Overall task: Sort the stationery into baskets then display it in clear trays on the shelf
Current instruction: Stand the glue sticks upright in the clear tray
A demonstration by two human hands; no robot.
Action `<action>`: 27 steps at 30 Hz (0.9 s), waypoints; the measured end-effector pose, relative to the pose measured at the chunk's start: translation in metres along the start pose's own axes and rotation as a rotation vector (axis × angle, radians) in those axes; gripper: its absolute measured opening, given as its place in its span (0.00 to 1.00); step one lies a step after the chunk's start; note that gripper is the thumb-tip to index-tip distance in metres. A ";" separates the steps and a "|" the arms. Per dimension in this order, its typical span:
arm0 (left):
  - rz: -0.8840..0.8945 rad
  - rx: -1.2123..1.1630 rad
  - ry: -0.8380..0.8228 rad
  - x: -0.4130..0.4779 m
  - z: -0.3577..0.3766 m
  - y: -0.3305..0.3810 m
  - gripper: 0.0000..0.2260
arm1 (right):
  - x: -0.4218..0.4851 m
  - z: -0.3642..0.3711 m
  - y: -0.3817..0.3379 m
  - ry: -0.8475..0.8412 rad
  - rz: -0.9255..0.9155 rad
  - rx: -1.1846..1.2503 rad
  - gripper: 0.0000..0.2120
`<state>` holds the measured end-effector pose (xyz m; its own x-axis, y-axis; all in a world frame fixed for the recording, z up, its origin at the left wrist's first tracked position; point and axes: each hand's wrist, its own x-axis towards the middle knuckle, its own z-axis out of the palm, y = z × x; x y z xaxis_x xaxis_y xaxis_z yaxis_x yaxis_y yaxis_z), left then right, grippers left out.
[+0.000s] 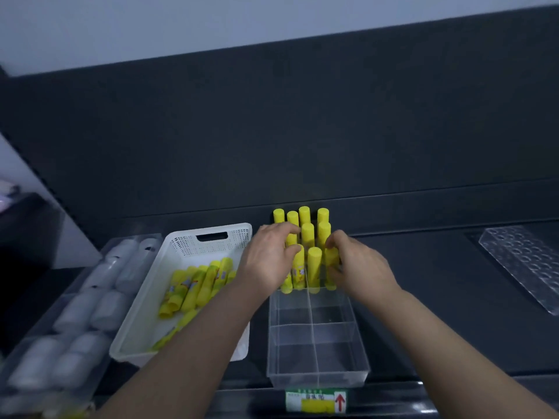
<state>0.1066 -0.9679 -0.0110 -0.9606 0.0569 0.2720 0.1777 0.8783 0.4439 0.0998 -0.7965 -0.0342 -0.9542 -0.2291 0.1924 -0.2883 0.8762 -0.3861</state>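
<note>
Nearest: green-and-white paper shelf label [316,401] with red arrow, stuck to dark shelf edge [453,397]. Behind it, clear rigid plastic divided tray [317,337], near compartments bare, far compartments packed with upright smooth yellow cylindrical glue sticks [313,237]. Left hand [266,261] curled against left front sticks, right hand [360,267] pinching right front stick. Alongside left, white perforated plastic basket [187,282] holding more glue sticks lying flat. Far right, clear acrylic rack [526,264] with round holes.

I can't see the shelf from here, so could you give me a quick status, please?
Both hands on upright glue sticks in clear tray. More in basket. Nothing blocking.
</note>
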 end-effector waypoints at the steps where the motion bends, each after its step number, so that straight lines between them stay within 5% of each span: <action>1: -0.019 0.005 0.015 -0.001 -0.001 -0.004 0.14 | 0.000 0.001 0.001 -0.011 0.005 -0.008 0.17; 7: -0.082 -0.020 0.081 -0.007 -0.009 -0.021 0.13 | -0.005 -0.013 -0.012 0.162 -0.044 -0.068 0.24; 16: -0.198 -0.068 0.158 -0.028 -0.063 -0.086 0.10 | -0.015 0.001 -0.090 0.336 -0.257 0.006 0.16; 18: -0.256 -0.003 0.078 -0.033 -0.076 -0.108 0.10 | -0.015 0.016 -0.109 0.262 -0.308 0.054 0.14; 19: -0.270 0.071 -0.022 -0.037 -0.081 -0.116 0.04 | -0.015 0.024 -0.117 0.180 -0.313 0.078 0.14; 23: -0.336 0.315 -0.427 -0.050 -0.079 -0.144 0.07 | -0.018 0.054 -0.135 -0.035 -0.266 0.041 0.13; 27: -0.216 0.462 -0.510 -0.060 -0.064 -0.150 0.12 | -0.020 0.074 -0.141 -0.054 -0.227 -0.074 0.15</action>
<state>0.1509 -1.1333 -0.0389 -0.9644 -0.0257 -0.2634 -0.0281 0.9996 0.0053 0.1535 -0.9472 -0.0507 -0.8691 -0.4445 0.2171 -0.4911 0.8280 -0.2707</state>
